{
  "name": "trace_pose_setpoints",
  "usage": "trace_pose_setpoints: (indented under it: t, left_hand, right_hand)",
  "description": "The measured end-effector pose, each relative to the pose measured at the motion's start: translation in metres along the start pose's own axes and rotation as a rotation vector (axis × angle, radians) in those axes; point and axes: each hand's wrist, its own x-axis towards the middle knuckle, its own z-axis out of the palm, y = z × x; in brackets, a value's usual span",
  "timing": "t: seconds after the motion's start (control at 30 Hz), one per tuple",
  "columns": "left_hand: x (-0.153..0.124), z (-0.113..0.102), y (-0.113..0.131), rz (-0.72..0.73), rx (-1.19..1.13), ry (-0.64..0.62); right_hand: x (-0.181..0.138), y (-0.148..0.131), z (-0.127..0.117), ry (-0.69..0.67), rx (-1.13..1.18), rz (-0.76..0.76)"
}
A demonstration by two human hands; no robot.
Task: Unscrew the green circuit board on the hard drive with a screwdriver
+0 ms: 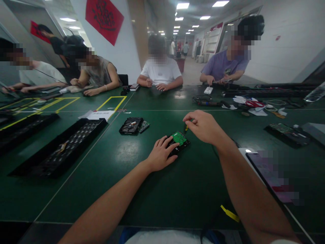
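The flat black electronic unit [186, 145] lies on the green desk [142, 200] in front of the person, its green circuit board [179, 137] facing up. As far as it shows past the covering fingers, its long axis seems to slant from lower left to upper right. The left hand [159, 155] is the nearer one: it lies over the unit's left part, fingers spread and touching the top, thumb apart along the near side. The right hand [203, 127] is raised just beyond the unit's right end, so the board lies to the left of its fingertips, lower down and a little nearer the person. Its thumb and forefinger pinch what looks like a yellow-and-black screwdriver [187, 128], pointing down at the board's far right edge; whether the tip touches cannot be told. Left of the unit, well apart, sit a black casing [130, 126] and a loose circuit board [144, 126] just beside it.
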Motion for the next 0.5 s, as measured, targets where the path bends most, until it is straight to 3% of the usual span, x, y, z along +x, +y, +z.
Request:
trace_pose_setpoints:
  t: [0.27, 0.5]
  left_hand:
    - [0.0001, 0.0035, -0.0023, -0.015, -0.01, 0.011]
    - [0.0003, 0.0008, -0.0001, -0.02, -0.018, 0.015]
  right_hand:
    - [-0.0016, 0.0022, -0.0002, 0.036, 0.035, 0.078]
    - [-0.0005, -0.0012, -0.0012, 0.007, -0.005, 0.005]
